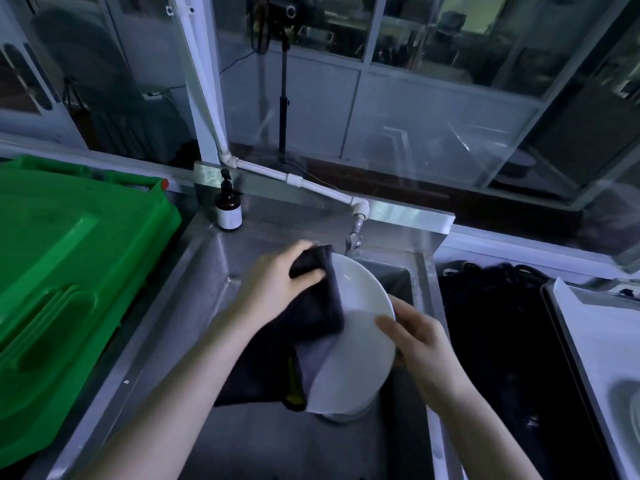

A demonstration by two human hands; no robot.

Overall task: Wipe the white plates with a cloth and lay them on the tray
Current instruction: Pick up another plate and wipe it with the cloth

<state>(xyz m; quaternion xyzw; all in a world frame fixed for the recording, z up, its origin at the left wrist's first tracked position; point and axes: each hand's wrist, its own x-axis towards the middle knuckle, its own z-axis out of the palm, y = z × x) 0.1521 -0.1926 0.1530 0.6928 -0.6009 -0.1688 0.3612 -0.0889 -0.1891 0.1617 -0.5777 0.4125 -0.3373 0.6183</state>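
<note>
- Left hand (277, 282): fingers (308, 276) curled around a dark cloth (311, 327), pressing it against the white plate (360, 348).
- Right hand (415, 341): fingers (385, 324) pinch the plate's rim, holding it tilted above the steel sink (221, 258).
- Tray (595, 327): on the worktop at the right, well apart from the plate.

plate (363, 341): left part under cloth (311, 320) | tray (602, 341): cut by right edge

I count one left hand (277, 282), one right hand (415, 337), one dark cloth (311, 323), one held white plate (360, 341), a second plate (628, 407) on one tray (568, 327) at right, one pump bottle (228, 209) and one green lid (69, 271).
</note>
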